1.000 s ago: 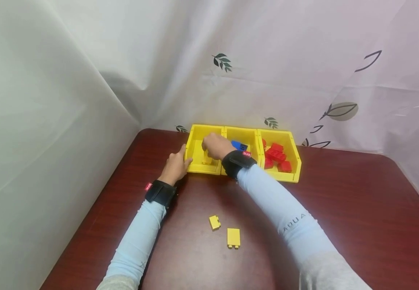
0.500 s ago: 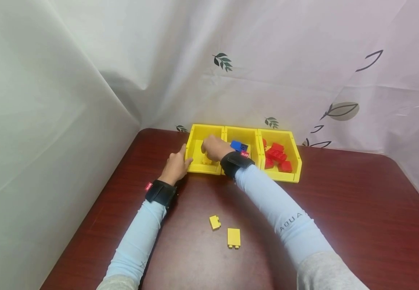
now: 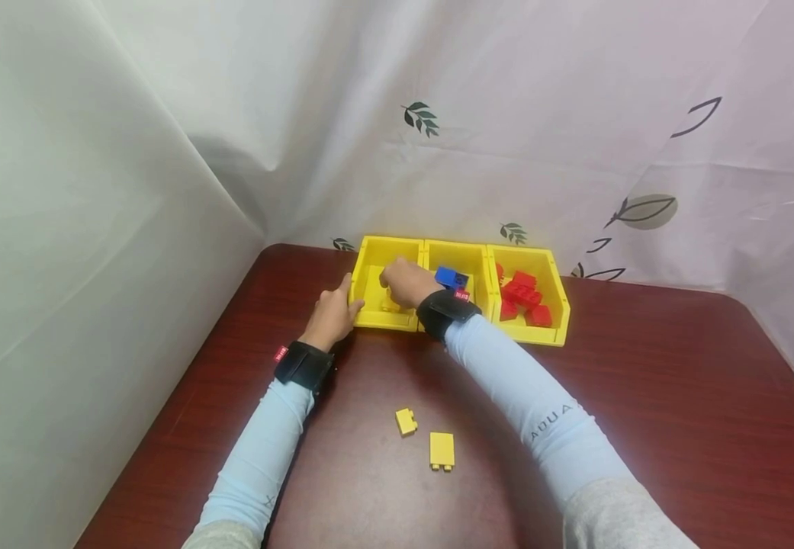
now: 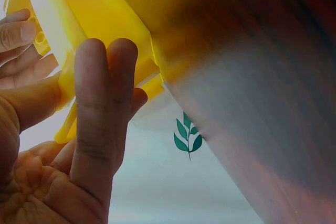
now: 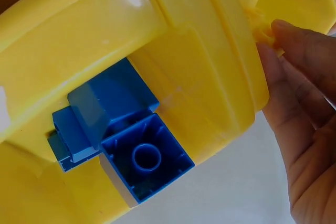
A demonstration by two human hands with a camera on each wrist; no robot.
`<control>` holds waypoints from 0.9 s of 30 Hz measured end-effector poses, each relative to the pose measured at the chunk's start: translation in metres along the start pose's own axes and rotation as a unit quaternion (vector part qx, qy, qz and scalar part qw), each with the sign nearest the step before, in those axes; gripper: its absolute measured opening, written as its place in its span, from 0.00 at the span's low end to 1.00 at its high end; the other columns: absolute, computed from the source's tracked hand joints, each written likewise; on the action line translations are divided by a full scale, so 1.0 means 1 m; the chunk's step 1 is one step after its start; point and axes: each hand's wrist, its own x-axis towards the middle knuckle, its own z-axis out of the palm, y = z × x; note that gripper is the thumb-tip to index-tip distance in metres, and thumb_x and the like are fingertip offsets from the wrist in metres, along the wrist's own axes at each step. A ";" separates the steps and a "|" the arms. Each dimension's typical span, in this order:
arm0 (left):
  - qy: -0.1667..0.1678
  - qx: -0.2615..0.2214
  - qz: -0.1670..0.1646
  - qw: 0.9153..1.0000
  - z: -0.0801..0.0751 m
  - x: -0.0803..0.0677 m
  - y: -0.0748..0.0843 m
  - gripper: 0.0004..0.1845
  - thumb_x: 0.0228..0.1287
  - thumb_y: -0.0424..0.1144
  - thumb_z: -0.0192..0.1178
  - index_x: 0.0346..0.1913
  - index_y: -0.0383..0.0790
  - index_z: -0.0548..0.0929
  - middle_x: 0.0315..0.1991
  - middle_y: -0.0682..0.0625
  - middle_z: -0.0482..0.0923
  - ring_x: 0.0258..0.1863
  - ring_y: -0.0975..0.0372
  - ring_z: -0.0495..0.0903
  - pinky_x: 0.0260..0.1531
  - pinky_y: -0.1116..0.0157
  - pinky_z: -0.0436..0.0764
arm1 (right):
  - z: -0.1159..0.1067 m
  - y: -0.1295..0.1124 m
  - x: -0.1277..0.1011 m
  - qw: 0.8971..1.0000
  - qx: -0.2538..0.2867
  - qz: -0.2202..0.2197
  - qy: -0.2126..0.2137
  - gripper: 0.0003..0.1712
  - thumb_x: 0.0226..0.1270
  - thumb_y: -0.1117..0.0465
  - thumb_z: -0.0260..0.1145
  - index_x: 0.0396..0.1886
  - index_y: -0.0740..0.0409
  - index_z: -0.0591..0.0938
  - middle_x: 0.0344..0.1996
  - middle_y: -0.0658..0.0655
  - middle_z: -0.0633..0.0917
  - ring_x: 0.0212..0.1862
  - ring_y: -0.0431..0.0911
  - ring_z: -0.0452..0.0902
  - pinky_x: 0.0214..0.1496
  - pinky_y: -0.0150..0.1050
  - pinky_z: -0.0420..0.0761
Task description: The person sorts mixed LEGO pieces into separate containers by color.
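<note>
Three yellow bins stand side by side against the back curtain. My left hand grips the side wall of the left bin, thumb over the rim and the other fingers along the outside. Inside that bin, my right hand pinches a yellow brick between thumb and fingers, low near the bin floor. Studs of this brick show past the wall in the left wrist view. On the table nearer me lie a small yellow brick and a larger yellow brick.
Blue bricks lie in the middle bin, partly behind my right wrist in the head view. Several red bricks fill part of the right bin. A leaf-printed white curtain closes off the table's back and left.
My right hand has lowered slightly into the left bin with the yellow brick. The left hand holds still on the wall, and the two bricks on the table have not moved.
</note>
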 end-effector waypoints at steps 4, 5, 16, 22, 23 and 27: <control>0.000 -0.001 0.006 1.000 0.002 0.000 -0.001 0.39 0.71 0.44 0.58 0.78 0.43 0.52 0.62 0.37 0.74 0.48 0.49 0.80 0.58 0.52 0.79 | 0.003 0.001 -0.002 1.000 -0.011 -0.008 0.002 0.19 0.67 0.65 0.66 0.57 0.58 0.83 0.52 0.60 0.84 0.50 0.53 0.82 0.59 0.46 0.81; 0.000 0.000 0.008 1.000 0.003 0.000 -0.001 0.39 0.71 0.44 0.58 0.78 0.42 0.52 0.62 0.37 0.74 0.48 0.49 0.80 0.58 0.52 0.79 | 0.002 0.001 -0.003 1.000 -0.013 -0.011 0.003 0.19 0.67 0.64 0.66 0.57 0.58 0.83 0.53 0.60 0.84 0.51 0.53 0.82 0.59 0.46 0.82; 0.004 0.008 0.014 1.000 -0.001 -0.001 0.000 0.39 0.72 0.44 0.57 0.78 0.40 0.51 0.61 0.35 0.74 0.48 0.49 0.80 0.58 0.51 0.79 | -0.013 -0.004 -0.044 0.993 -0.048 -0.088 0.067 0.20 0.65 0.59 0.70 0.56 0.57 0.83 0.51 0.59 0.86 0.52 0.52 0.83 0.55 0.44 0.84; 0.006 0.003 0.006 1.000 0.000 -0.001 -0.001 0.39 0.71 0.44 0.57 0.78 0.42 0.51 0.62 0.37 0.74 0.46 0.50 0.80 0.58 0.54 0.80 | 0.004 -0.009 -0.089 0.982 -0.046 -0.170 0.067 0.17 0.62 0.55 0.72 0.50 0.55 0.86 0.41 0.54 0.88 0.42 0.46 0.84 0.48 0.37 0.85; 0.007 0.001 0.004 1.000 0.001 -0.001 0.000 0.39 0.71 0.44 0.58 0.78 0.42 0.51 0.62 0.38 0.74 0.46 0.50 0.80 0.57 0.54 0.80 | 0.009 -0.009 -0.097 0.980 -0.047 -0.182 0.062 0.16 0.62 0.54 0.72 0.48 0.55 0.86 0.38 0.53 0.87 0.39 0.45 0.83 0.45 0.36 0.85; 0.009 0.008 0.002 1.000 0.000 -0.001 0.000 0.39 0.72 0.43 0.56 0.78 0.40 0.50 0.64 0.36 0.72 0.47 0.50 0.79 0.58 0.54 0.80 | 0.031 -0.013 -0.123 0.972 -0.052 -0.222 0.055 0.15 0.60 0.53 0.74 0.44 0.54 0.87 0.32 0.51 0.85 0.33 0.42 0.80 0.39 0.32 0.84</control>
